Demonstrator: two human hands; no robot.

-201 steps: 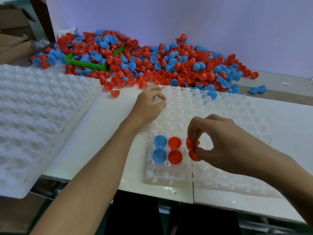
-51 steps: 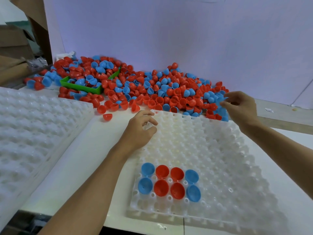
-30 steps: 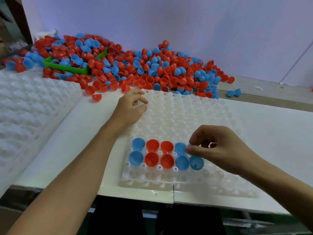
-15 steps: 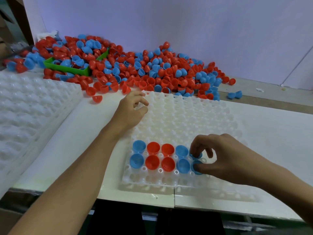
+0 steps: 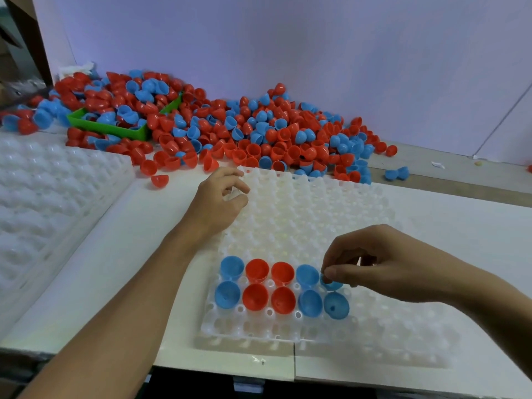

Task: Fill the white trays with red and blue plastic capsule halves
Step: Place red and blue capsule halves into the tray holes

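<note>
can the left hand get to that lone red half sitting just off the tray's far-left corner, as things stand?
Probably yes. The left hand rests on the tray's far-left corner, holding no capsule, and the lone red half lies on bare white board just to its left. Nothing stands between them.

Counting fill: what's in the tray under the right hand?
One blue half shows below the right hand's fingertips in the tray. Pockets beneath the palm are hidden.
</note>
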